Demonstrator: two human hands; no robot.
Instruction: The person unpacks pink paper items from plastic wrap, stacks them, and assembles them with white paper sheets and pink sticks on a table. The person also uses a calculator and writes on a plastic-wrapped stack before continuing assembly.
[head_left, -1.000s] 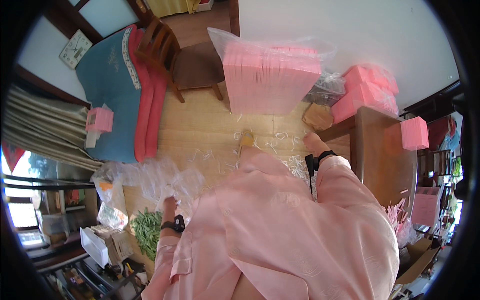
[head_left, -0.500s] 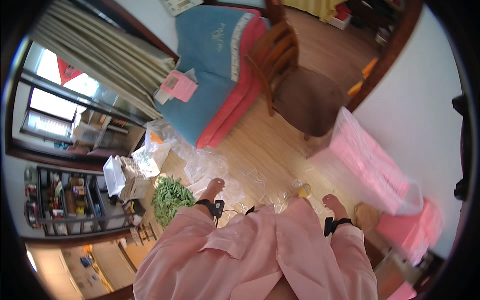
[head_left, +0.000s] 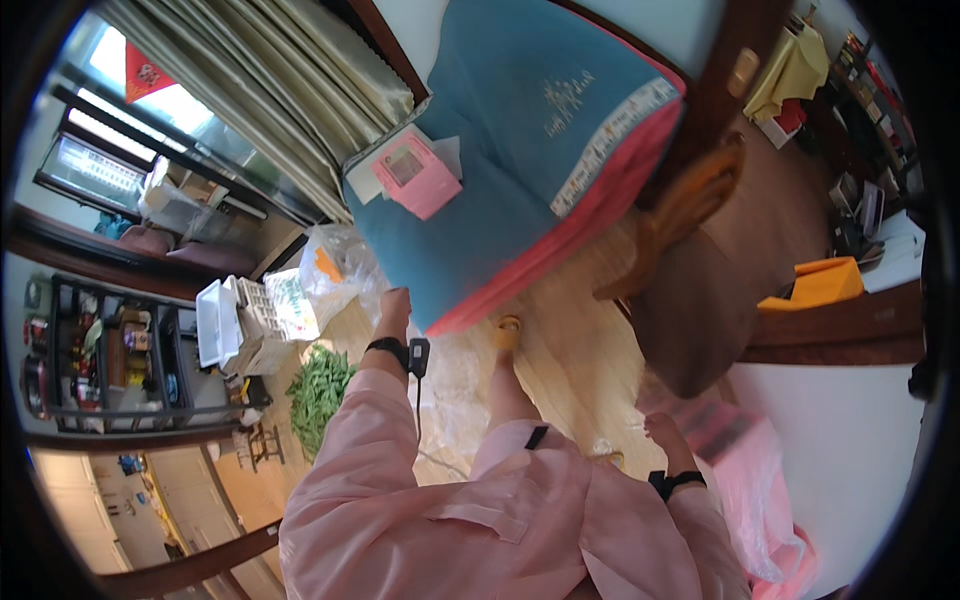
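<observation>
The right hand (head_left: 665,434) hangs beside the body, its fingers loosely curled and apart, with nothing visible in it. The left hand (head_left: 396,304) reaches farther forward, near the corner of a blue padded cover (head_left: 480,225); its fingers look bent, but I cannot tell whether they are spread or pressed together, nor whether they touch the cover. A black band circles each of the 2 wrists, and a cable (head_left: 418,410) hangs from the left 1.

Between the arms, 1 yellow slipper (head_left: 508,328) is planted ahead on the floor, close to the pink edge of the cover. Clear plastic (head_left: 445,385) lies loose just beside that leg. This looks like a stride, so it seems best to set each foot flat on bare boards, off the slippery film, and keep the cable away from the knees.

Beyond the right hand, a pink wrapped bundle (head_left: 755,485) leans into view, blurred; the elbow is best kept tucked in there. The brown chair (head_left: 695,325) narrows the way on the same side. Farther off, a pink box (head_left: 430,185) rests on the blue cover, over white sheets, well apart from the right hand.
</observation>
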